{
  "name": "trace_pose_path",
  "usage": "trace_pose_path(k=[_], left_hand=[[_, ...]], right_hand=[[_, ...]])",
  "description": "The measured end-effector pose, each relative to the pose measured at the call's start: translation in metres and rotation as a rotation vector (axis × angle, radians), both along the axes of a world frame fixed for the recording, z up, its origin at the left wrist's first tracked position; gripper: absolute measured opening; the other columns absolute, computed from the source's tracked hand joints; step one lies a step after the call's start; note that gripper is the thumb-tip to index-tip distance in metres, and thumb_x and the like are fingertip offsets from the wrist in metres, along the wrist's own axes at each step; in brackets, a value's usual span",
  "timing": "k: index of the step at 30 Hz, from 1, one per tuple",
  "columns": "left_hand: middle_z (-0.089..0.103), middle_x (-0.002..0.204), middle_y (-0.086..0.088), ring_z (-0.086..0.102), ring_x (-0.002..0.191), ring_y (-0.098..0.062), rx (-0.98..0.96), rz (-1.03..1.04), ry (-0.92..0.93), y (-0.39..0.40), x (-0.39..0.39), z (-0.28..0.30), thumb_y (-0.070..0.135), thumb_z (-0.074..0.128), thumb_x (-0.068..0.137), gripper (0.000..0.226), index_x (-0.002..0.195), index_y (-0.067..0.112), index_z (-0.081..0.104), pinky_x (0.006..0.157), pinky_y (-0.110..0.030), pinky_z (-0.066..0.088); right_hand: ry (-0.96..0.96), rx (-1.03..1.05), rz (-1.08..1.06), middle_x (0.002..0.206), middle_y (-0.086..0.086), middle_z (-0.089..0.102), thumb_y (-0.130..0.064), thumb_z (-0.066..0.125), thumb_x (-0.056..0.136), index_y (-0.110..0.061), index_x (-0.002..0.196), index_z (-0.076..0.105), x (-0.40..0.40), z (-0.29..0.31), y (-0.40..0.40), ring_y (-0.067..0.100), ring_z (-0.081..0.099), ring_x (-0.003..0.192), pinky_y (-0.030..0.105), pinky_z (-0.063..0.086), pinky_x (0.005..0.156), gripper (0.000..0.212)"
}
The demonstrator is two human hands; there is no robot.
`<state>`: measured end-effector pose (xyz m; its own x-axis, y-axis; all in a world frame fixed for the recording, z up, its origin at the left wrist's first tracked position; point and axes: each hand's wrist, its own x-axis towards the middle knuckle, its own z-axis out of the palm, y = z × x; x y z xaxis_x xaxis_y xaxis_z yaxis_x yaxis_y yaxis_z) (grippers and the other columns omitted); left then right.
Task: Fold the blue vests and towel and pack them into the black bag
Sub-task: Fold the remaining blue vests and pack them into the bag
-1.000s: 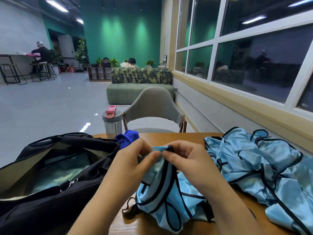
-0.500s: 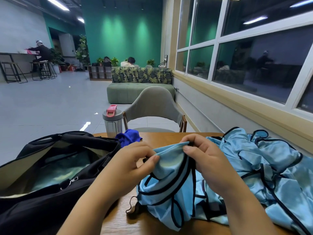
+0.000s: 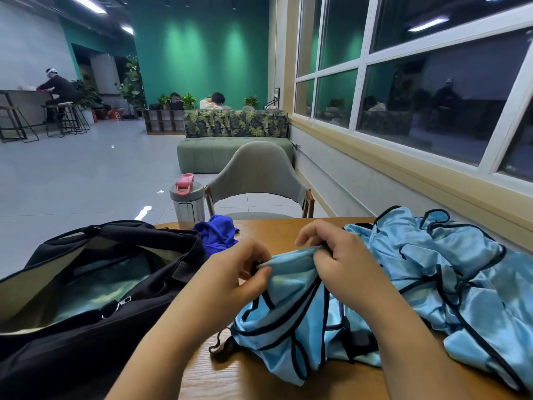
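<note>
At the left edge of the wooden table (image 3: 291, 229) sits the black bag (image 3: 86, 327), its mouth unzipped and gaping, with pale lining showing inside. Just behind its far right corner stands a grey shaker bottle (image 3: 187, 202) with a pink flip cap, and beside that lies a crumpled royal-blue towel (image 3: 217, 232), touching the bag's rim. A grey chair (image 3: 259, 177) faces the table from the far side.

In front of the person, the left hand (image 3: 230, 280) pinches the top edge of a light-blue vest (image 3: 291, 321) between thumb and forefinger. The right hand (image 3: 343, 267) grips the same edge just beside it, its fingers curled over the gathered fabric. The vest, trimmed in black, hangs from both hands and bunches on the tabletop below them.

To the right, a heap of more light-blue vests (image 3: 450, 272) lies unfolded on the table near the window wall, touching the held vest.
</note>
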<state>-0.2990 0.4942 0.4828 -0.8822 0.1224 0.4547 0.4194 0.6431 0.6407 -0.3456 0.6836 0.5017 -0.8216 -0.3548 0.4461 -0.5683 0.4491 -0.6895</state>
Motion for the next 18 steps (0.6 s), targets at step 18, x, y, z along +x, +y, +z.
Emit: trace_pose_path(k=[18], left_hand=[[0.059,0.087,0.013,0.058,0.083,-0.011,0.205,0.071,0.112,0.018,-0.005,-0.009,0.024,0.059,0.090,0.007,0.084,0.026,0.057,0.072,-0.017,0.047]], right_hand=[[-0.061,0.062,0.037,0.085,-0.005,0.062,-0.029,0.059,0.093,-0.030,0.091,0.070,0.002,-0.003,0.012,0.009,0.056,0.080,0.032,0.046,0.076,0.011]])
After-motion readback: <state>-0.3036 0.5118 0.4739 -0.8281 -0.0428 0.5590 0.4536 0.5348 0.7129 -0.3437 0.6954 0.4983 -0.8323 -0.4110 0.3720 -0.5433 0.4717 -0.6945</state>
